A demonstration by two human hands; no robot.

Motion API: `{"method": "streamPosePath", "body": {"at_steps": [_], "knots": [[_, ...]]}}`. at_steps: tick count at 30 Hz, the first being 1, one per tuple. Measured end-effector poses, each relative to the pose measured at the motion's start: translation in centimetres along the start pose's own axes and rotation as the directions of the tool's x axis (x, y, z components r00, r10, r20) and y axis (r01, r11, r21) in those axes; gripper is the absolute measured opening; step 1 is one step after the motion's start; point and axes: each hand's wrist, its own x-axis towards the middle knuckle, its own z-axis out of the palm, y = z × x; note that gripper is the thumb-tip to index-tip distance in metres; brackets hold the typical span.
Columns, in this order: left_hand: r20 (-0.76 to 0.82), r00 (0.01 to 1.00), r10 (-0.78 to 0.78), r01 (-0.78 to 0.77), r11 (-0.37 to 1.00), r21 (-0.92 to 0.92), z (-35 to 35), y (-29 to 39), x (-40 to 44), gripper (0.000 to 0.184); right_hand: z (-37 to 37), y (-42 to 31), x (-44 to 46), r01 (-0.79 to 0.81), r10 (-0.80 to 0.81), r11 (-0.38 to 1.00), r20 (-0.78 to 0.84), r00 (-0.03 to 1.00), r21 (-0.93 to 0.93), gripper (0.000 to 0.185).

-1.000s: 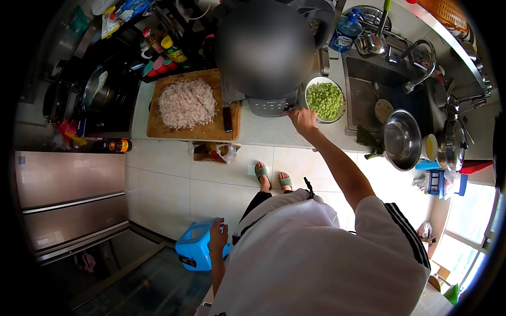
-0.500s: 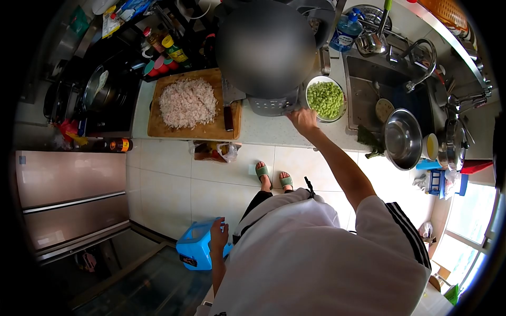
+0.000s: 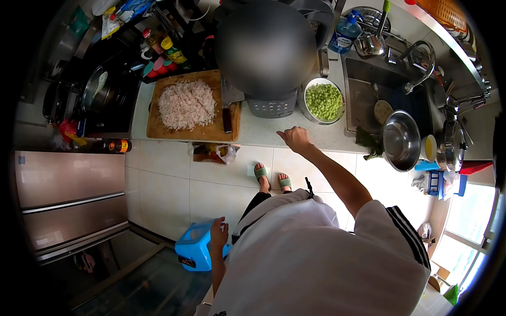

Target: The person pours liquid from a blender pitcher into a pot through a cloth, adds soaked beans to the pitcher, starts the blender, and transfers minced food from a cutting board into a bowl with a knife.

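Observation:
My right hand (image 3: 296, 139) is over the counter's front edge, just below the dark cooker's button panel (image 3: 272, 107) and apart from it. Its thumb points left, and the other fingers are curled in with nothing visible in them. A bowl of chopped green vegetable (image 3: 323, 101) stands right of the cooker. My left hand (image 3: 219, 231) hangs low beside a blue bin (image 3: 194, 247), fingers apart and holding nothing. Left of the cooker, a wooden board (image 3: 158, 126) bears a heap of pale minced food (image 3: 187, 104) and a cleaver (image 3: 227, 116).
On the right are a sink (image 3: 361, 79), a steel bowl (image 3: 401, 140) and a faucet (image 3: 421, 68). A pot (image 3: 100, 95) sits on the stove at the left. Sauce bottles (image 3: 174, 51) stand behind the board. A bag (image 3: 216, 152) hangs at the counter's front.
My right hand has come away from the cooker's panel and moved down and slightly left to the counter's edge. My left hand has barely moved.

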Motion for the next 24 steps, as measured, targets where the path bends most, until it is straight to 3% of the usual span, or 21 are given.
{"method": "streamPosePath", "body": {"at_steps": [3, 6, 9, 12, 24], "knots": [[-0.011, 1.000, 0.009, -0.009, 1.000, 0.005, -0.2, 0.5, 0.1, 0.028, -0.7, -0.3, 0.4, -0.070, 0.049, 0.992, -0.185, 0.982, -0.107, 0.053], [0.002, 1.000, 0.001, -0.001, 1.000, 0.012, -0.3, 0.4, -0.1, 0.028, -0.8, 1.0, 1.5, -0.144, 0.124, 0.985, -0.202, 0.972, -0.092, 0.054], [0.018, 1.000, -0.013, 0.013, 1.000, 0.024, 0.0, -0.3, -0.3, 0.028, -1.5, 1.4, 2.1, -0.169, 0.162, 0.984, -0.113, 0.980, -0.055, 0.054], [0.024, 1.000, -0.012, 0.012, 1.000, 0.027, 0.3, -0.6, -0.3, 0.028, -1.0, 0.7, 2.3, -0.118, 0.092, 0.986, -0.205, 0.974, -0.119, 0.056], [0.002, 1.000, -0.012, 0.012, 0.999, 0.038, -0.7, -0.3, -0.3, 0.027, 0.9, -1.8, 5.2, -0.187, 0.160, 0.979, -0.272, 0.949, -0.076, 0.053]]}}
